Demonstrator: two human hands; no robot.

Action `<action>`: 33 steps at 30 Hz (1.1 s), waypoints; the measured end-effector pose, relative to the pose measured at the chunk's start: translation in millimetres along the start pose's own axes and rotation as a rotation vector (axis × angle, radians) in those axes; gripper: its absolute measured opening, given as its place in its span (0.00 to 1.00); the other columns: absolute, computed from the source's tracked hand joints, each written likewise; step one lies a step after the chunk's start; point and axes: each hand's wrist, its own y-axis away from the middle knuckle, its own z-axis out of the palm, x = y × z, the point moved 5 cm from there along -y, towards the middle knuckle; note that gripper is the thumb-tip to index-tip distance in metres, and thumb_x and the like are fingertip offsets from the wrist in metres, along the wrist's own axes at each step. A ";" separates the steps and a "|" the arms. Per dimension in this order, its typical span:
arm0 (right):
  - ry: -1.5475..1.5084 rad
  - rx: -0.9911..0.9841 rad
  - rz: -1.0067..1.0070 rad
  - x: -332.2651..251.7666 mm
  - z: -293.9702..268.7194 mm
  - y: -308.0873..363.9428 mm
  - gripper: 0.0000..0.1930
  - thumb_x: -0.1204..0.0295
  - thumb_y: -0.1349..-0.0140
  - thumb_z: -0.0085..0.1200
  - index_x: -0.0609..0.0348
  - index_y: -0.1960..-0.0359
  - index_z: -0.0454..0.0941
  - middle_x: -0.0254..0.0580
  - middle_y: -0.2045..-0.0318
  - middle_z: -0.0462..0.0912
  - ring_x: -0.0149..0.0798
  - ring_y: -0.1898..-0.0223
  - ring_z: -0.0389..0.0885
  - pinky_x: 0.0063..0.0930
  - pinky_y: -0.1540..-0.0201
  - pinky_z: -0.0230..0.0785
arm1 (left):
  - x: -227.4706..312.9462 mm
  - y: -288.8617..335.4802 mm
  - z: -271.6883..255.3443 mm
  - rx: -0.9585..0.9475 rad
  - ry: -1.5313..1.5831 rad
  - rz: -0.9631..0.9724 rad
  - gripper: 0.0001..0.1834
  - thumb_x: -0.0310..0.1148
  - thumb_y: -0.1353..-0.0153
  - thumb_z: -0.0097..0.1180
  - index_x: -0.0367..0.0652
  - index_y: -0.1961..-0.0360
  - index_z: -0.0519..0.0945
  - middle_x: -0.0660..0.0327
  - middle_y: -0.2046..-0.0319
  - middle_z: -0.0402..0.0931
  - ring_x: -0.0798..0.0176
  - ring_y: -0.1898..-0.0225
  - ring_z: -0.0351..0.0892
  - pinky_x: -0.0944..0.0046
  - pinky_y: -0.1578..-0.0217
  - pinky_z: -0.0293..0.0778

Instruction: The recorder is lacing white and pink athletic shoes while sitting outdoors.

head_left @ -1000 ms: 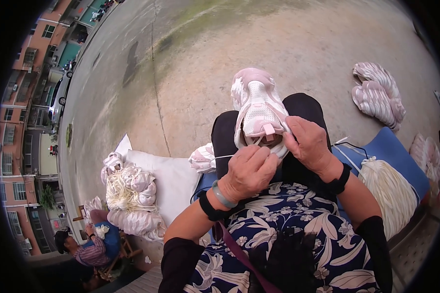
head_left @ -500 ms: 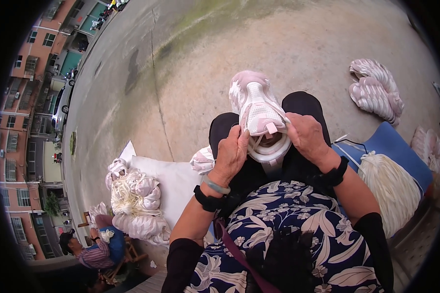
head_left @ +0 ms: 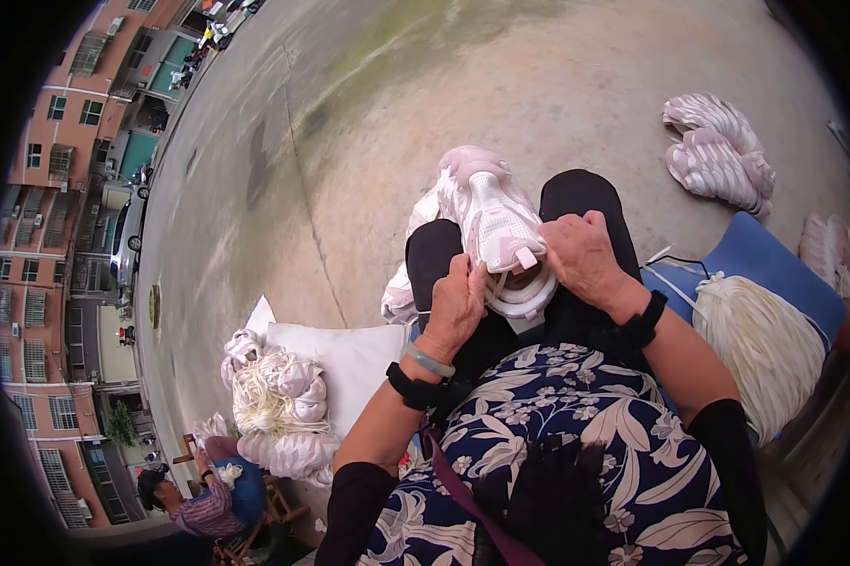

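A pink and white sneaker (head_left: 486,203) sits between my knees, toe pointing away and its opening toward me. My left hand (head_left: 455,307) is closed, thumb and finger pinching the sneaker's left edge beside the tongue (head_left: 516,247). On the opposite edge my right hand (head_left: 585,259) grips with bent fingers. Whether a lace is also caught in either hand's fingers, I cannot tell. Another pale sneaker (head_left: 401,297) shows partly behind my left knee.
White laces (head_left: 755,349) hang in a thick bundle over a blue surface (head_left: 783,274) at my right. More sneakers (head_left: 722,156) lie on the concrete at the far right. Laces and shoes (head_left: 279,396) are piled by a white sack (head_left: 349,363). A person (head_left: 213,500) sits lower left.
The sneaker's toe has tipped slightly left, and my right hand has shifted a little left with it. More of the pale sneaker behind my left knee shows. The whole view has shifted slightly.
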 end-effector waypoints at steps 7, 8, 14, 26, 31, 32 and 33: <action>-0.003 0.025 0.003 3.2 0.0 8.3 0.07 0.71 0.47 0.53 0.53 0.66 0.73 0.32 0.71 0.76 0.35 0.63 0.73 0.37 0.58 0.57 | 5.5 -7.9 -14.0 0.039 -0.183 0.214 0.12 0.35 0.40 0.53 0.36 0.62 0.71 0.52 0.78 0.75 0.48 0.76 0.77 0.54 0.74 0.70; -0.039 0.050 -0.006 3.6 -0.1 8.8 0.07 0.71 0.46 0.52 0.52 0.65 0.74 0.32 0.71 0.76 0.35 0.63 0.73 0.37 0.57 0.56 | 17.4 -6.8 -17.1 0.083 -0.258 0.282 0.13 0.33 0.43 0.56 0.36 0.62 0.72 0.52 0.73 0.77 0.47 0.70 0.77 0.53 0.70 0.70; -0.093 0.013 0.014 3.9 3.6 7.3 0.07 0.69 0.44 0.50 0.52 0.64 0.75 0.31 0.68 0.78 0.34 0.61 0.73 0.37 0.57 0.55 | 78.5 -6.3 -2.5 0.135 -0.554 0.663 0.25 0.38 0.54 0.65 0.36 0.56 0.75 0.52 0.62 0.73 0.50 0.61 0.71 0.55 0.58 0.65; -0.054 -0.090 0.018 6.5 -2.5 5.2 0.08 0.69 0.44 0.51 0.55 0.63 0.76 0.32 0.66 0.78 0.33 0.57 0.73 0.39 0.51 0.55 | 55.2 -0.8 46.8 0.018 -0.935 0.942 0.12 0.35 0.48 0.53 0.36 0.69 0.75 0.57 0.74 0.68 0.58 0.69 0.69 0.58 0.66 0.60; -0.113 -0.075 -0.002 3.3 2.6 12.9 0.13 0.68 0.43 0.52 0.55 0.57 0.74 0.36 0.60 0.75 0.37 0.51 0.71 0.46 0.41 0.51 | 58.7 -4.6 34.6 0.021 -0.789 0.840 0.35 0.44 0.58 0.66 0.36 0.50 0.70 0.61 0.76 0.69 0.61 0.74 0.70 0.60 0.68 0.59; -0.130 -0.077 -0.014 3.9 6.3 14.7 0.13 0.67 0.43 0.52 0.55 0.56 0.74 0.36 0.59 0.75 0.37 0.51 0.71 0.47 0.40 0.51 | 54.9 -6.1 30.9 0.018 -0.787 0.821 0.36 0.44 0.56 0.66 0.37 0.47 0.69 0.63 0.76 0.68 0.62 0.73 0.70 0.60 0.68 0.59; -0.154 -0.079 -0.026 3.4 9.4 17.3 0.14 0.65 0.43 0.52 0.54 0.56 0.73 0.36 0.59 0.75 0.38 0.50 0.71 0.48 0.39 0.50 | 55.1 -6.4 31.1 -0.006 -0.824 0.790 0.38 0.44 0.56 0.66 0.39 0.44 0.69 0.64 0.76 0.68 0.62 0.73 0.70 0.60 0.68 0.58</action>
